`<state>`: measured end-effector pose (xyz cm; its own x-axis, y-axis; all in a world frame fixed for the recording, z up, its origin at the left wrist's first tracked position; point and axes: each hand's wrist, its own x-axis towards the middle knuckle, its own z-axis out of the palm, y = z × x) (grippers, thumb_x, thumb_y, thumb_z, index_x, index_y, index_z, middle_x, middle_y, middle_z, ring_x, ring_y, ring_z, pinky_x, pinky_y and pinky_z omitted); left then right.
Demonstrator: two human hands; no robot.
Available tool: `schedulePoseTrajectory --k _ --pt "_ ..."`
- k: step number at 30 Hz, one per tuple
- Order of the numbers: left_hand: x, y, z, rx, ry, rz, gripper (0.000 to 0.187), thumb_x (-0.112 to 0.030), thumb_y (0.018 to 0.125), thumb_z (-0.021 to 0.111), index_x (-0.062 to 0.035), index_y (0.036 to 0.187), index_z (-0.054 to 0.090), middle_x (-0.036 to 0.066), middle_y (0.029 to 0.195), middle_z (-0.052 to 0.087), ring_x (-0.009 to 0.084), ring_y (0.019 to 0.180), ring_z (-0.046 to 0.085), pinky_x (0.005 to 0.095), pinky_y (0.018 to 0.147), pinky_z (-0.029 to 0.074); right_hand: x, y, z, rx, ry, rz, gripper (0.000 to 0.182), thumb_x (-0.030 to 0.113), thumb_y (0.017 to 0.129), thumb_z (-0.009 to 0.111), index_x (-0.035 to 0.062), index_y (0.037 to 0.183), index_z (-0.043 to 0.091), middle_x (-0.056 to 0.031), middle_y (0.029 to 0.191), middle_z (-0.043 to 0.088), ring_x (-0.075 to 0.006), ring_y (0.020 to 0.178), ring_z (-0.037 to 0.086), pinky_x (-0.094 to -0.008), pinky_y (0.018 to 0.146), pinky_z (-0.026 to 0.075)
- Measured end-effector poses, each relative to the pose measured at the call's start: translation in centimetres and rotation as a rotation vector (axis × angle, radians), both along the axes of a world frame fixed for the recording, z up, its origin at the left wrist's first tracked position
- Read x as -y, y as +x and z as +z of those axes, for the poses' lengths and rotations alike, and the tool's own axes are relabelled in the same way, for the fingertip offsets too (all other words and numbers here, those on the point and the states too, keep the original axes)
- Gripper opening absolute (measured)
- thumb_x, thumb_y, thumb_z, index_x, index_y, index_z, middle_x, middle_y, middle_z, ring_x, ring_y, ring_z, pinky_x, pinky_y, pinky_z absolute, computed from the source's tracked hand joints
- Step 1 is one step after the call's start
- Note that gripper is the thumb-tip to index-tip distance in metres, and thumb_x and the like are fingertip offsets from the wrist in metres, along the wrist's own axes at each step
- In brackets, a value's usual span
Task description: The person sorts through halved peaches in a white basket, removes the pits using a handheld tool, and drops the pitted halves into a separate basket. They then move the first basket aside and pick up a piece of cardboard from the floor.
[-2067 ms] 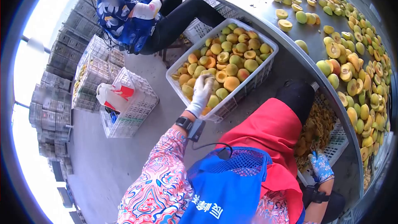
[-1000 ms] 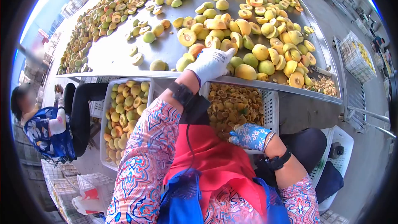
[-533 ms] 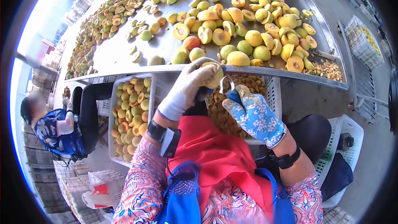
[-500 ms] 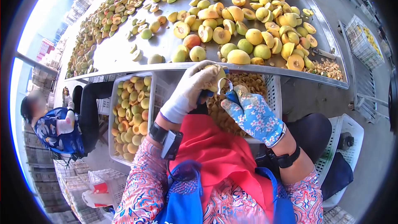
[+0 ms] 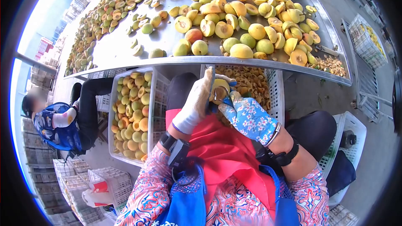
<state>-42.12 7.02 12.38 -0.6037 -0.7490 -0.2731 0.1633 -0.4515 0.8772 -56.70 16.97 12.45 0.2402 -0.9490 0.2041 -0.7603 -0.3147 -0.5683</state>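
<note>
My left hand (image 5: 197, 96), in a white glove with a stained palm, is closed round a yellow peach half (image 5: 220, 84) whose cut face is turned toward my right hand. My right hand (image 5: 253, 119) wears a blue flowered glove and grips a pitting tool (image 5: 228, 99) by its blue handle. Its curved metal loop sits against the cut face, partly hidden by the fruit and fingers. Both hands are just below the front edge of the metal table (image 5: 184, 61), over a crate (image 5: 274, 92) of brownish-yellow fruit scraps.
Halved peaches (image 5: 224, 29) cover much of the table, with a heap of small pits (image 5: 331, 67) at its right corner. A white crate (image 5: 153, 113) of peach halves stands to my left, beside a seated person (image 5: 58, 121). Another white crate (image 5: 356, 142) is at my right.
My left hand has turned so the peach's cut face shows, and the tool's loop has gone from beside the fruit to its cut face. Both hands are slightly lower.
</note>
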Motion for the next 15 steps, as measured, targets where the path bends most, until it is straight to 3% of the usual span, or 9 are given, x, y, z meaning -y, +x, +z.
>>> schedulePoseTrajectory --k 1,3,5,8,10,11,15 --pt "0.0 0.1 0.6 0.058 -0.067 -0.055 0.071 -0.063 0.095 0.035 0.0026 0.105 0.061 0.015 0.104 0.066 0.0202 0.089 0.065 0.0340 0.080 0.054 0.0 0.0 -0.1 -0.016 0.047 0.049 0.019 0.012 0.089 0.054 0.0047 0.104 0.065 -0.0252 0.090 0.062 -0.0383 0.071 0.063 -0.0468 0.061 0.052" --pt "0.3 0.3 1.8 0.117 -0.132 -0.113 0.072 -0.063 0.095 0.035 0.0021 0.103 0.063 0.014 0.100 0.067 0.0186 0.086 0.065 0.0324 0.077 0.055 0.1 0.0 -0.3 -0.004 0.076 0.041 0.019 0.012 0.089 0.055 0.0043 0.103 0.065 -0.0251 0.089 0.062 -0.0386 0.071 0.063 -0.0471 0.061 0.052" --pt "0.8 0.4 2.6 0.347 -0.212 -0.230 0.071 -0.063 0.095 0.035 0.0011 0.101 0.065 0.013 0.096 0.068 0.0166 0.081 0.065 0.0302 0.071 0.055 0.2 -0.1 -0.3 0.008 0.110 0.033 0.018 0.013 0.089 0.055 0.0039 0.102 0.065 -0.0251 0.088 0.062 -0.0389 0.071 0.063 -0.0474 0.061 0.052" --pt "1.0 0.2 2.2 0.302 -0.201 -0.190 0.069 -0.061 0.097 0.034 0.0005 0.102 0.065 0.013 0.095 0.068 0.0160 0.077 0.065 0.0295 0.067 0.055 0.4 0.3 0.0 -0.107 0.062 0.090 0.019 0.015 0.092 0.054 0.0030 0.102 0.065 -0.0248 0.088 0.062 -0.0390 0.072 0.063 -0.0473 0.062 0.051" --pt "0.8 -0.3 1.2 0.201 -0.081 -0.102 0.068 -0.060 0.097 0.034 0.0006 0.102 0.065 0.013 0.096 0.068 0.0159 0.078 0.065 0.0296 0.068 0.055 0.5 1.0 -0.6 0.091 0.002 -0.088 0.024 0.024 0.094 0.052 0.0048 0.101 0.064 -0.0231 0.073 0.061 -0.0394 0.068 0.062 -0.0502 0.060 0.049" --pt "0.8 -0.4 0.8 0.097 0.039 -0.009 0.067 -0.059 0.098 0.033 0.0007 0.102 0.065 0.013 0.096 0.068 0.0158 0.079 0.065 0.0298 0.070 0.055 0.5 0.9 -0.5 0.087 -0.002 -0.087 0.024 0.024 0.094 0.052 0.0048 0.101 0.064 -0.0231 0.073 0.061 -0.0394 0.068 0.062 -0.0502 0.060 0.049" --pt "0.3 0.1 0.4 0.052 -0.079 -0.023 0.065 -0.056 0.099 0.034 0.0010 0.102 0.065 0.013 0.096 0.068 0.0159 0.080 0.065 0.0306 0.072 0.055 0.3 1.0 0.7 0.077 -0.057 -0.047 0.023 0.021 0.093 0.052 0.0049 0.106 0.064 -0.0241 0.084 0.062 -0.0392 0.072 0.063 -0.0486 0.063 0.050"
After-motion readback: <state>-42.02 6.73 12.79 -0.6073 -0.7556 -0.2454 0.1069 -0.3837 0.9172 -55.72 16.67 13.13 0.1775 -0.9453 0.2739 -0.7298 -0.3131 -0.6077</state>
